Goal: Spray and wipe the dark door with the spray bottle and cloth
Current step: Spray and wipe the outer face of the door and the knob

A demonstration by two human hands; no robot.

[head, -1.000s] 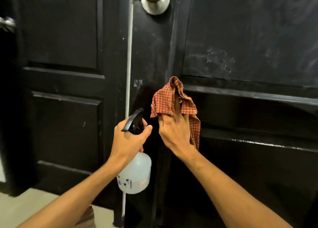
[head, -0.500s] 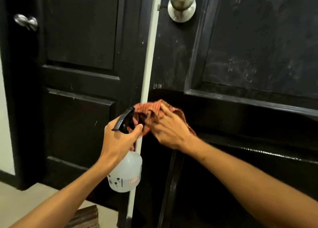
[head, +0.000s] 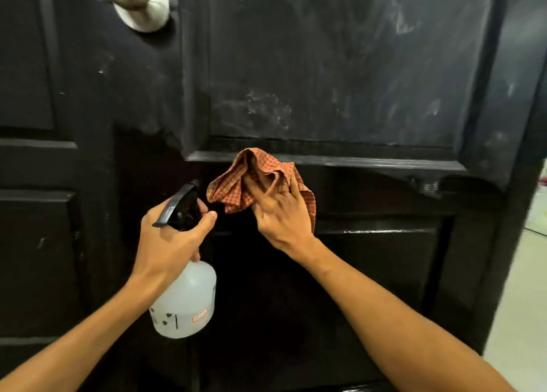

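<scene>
1. Wiping step in hand: right hand (head: 284, 214) presses the bunched checked cloth (head: 254, 175) on the dark door (head: 340, 66), just under the panel ledge (head: 370, 162), fingers gripping its folds.
2. Left hand (head: 171, 238) is clamped round the spray bottle (head: 186, 300) neck, nozzle beside the cloth.
3. Next, likely: the smeared upper panel needs spray, then strokes.
4. Knob (head: 139, 4) sits upper left; the ledge may snag the cloth.

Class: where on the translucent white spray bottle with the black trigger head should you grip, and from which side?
Probably the narrow neck under the black trigger head, from behind, opposite the nozzle, as the left hand grips it. The round body of the translucent white spray bottle looks too wide and hangs below.
</scene>
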